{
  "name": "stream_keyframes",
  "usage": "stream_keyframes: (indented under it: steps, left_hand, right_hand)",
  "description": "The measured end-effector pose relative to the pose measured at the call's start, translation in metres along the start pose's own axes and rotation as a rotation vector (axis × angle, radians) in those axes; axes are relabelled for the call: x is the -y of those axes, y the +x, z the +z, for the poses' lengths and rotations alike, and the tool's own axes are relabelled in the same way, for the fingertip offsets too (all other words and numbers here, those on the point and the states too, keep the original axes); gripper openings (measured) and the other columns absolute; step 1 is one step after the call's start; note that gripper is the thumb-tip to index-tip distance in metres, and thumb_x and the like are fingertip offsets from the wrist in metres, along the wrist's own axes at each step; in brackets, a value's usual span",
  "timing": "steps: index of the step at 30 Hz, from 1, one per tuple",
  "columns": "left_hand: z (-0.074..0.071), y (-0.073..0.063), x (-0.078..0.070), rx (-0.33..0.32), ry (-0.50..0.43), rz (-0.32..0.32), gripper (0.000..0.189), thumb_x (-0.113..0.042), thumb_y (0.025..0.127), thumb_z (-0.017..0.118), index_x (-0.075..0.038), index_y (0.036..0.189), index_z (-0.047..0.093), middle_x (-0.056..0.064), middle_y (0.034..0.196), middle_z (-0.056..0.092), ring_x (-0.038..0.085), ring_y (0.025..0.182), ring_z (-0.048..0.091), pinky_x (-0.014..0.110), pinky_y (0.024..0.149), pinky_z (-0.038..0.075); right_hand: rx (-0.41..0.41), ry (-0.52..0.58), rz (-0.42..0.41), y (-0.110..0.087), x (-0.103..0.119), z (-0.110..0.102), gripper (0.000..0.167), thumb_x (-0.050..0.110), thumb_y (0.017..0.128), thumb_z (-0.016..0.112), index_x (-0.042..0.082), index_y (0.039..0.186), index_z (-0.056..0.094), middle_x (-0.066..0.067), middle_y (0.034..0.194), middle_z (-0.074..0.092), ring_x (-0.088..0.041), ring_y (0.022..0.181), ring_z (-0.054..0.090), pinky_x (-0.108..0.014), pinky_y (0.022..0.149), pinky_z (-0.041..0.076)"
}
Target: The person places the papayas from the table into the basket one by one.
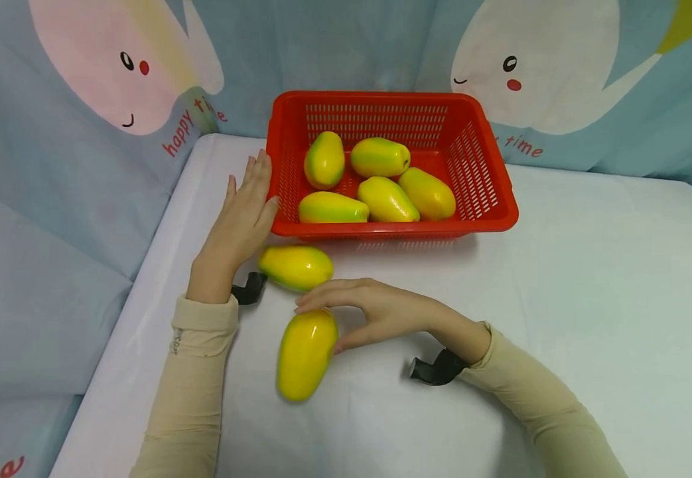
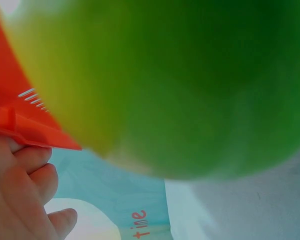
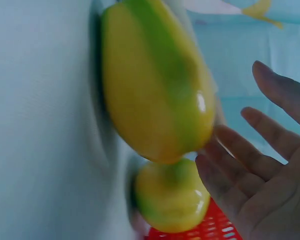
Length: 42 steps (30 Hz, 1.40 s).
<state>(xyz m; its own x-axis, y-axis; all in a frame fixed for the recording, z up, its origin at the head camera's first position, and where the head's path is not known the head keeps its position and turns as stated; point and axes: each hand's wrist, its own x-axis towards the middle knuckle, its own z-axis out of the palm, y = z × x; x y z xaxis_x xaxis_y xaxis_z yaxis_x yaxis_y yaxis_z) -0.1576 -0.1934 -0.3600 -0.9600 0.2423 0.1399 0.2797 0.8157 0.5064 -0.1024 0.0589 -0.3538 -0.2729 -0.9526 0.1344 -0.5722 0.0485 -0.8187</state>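
My left hand rests with straight fingers along the left side of a red plastic basket, touching its rim. Over the upper end of a glossy yellow-green papaya on the table, my right hand is spread, thumb on one side and fingers on the other. In the right wrist view its fingertips are right at the end of that papaya, not curled round it. A second papaya lies between the first one and the basket, and it fills much of the left wrist view.
Several more papayas lie inside the basket. A white cloth covers the table. Blue curtains with cartoon prints hang behind it and on the left. Black wrist devices are at both sleeves.
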Motion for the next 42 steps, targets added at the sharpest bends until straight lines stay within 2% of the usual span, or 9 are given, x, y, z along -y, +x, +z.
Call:
stream_keyframes:
  steps: [13, 23, 34, 42]
  left_hand:
    - [0.000, 0.000, -0.001, -0.006, -0.008, 0.005, 0.061, -0.029, 0.101, 0.027, -0.007, 0.152, 0.003, 0.002, 0.158, -0.001, 0.015, 0.143, -0.005, 0.045, 0.113, -0.006]
    - [0.000, 0.000, -0.001, -0.007, -0.009, 0.005, 0.060, -0.028, 0.101, 0.027, -0.007, 0.152, 0.002, 0.002, 0.158, -0.001, 0.014, 0.143, -0.005, 0.045, 0.113, -0.007]
    - [0.000, 0.001, -0.001, -0.009, -0.006, 0.006, 0.060, -0.028, 0.101, 0.027, -0.007, 0.152, 0.002, 0.002, 0.158, -0.001, 0.015, 0.143, -0.004, 0.045, 0.113, -0.006]
    - [0.000, 0.001, -0.001, -0.006, -0.006, 0.004, 0.060, -0.028, 0.101, 0.027, -0.006, 0.151, 0.002, 0.003, 0.158, -0.001, 0.015, 0.143, -0.005, 0.045, 0.113, -0.007]
  right_hand:
    - [0.022, -0.085, 0.066, 0.006, -0.010, 0.016, 0.057, 0.018, 0.080, 0.076, 0.009, 0.132, 0.054, -0.006, 0.137, 0.051, -0.011, 0.130, 0.039, -0.026, 0.109, 0.026]
    - [0.128, 0.002, 0.172, 0.009, -0.018, 0.026, 0.071, 0.024, 0.075, 0.081, 0.014, 0.137, 0.049, 0.004, 0.138, 0.048, -0.004, 0.127, 0.039, -0.026, 0.107, 0.028]
    - [0.167, 0.029, 0.160, 0.008, -0.021, 0.027, 0.073, 0.022, 0.073, 0.082, 0.015, 0.136, 0.046, 0.005, 0.137, 0.048, -0.004, 0.123, 0.041, -0.024, 0.105, 0.030]
    - [0.209, 0.040, 0.121, 0.006, -0.023, 0.022, 0.072, 0.020, 0.077, 0.079, 0.012, 0.139, 0.043, 0.001, 0.141, 0.044, -0.005, 0.129, 0.037, -0.026, 0.109, 0.026]
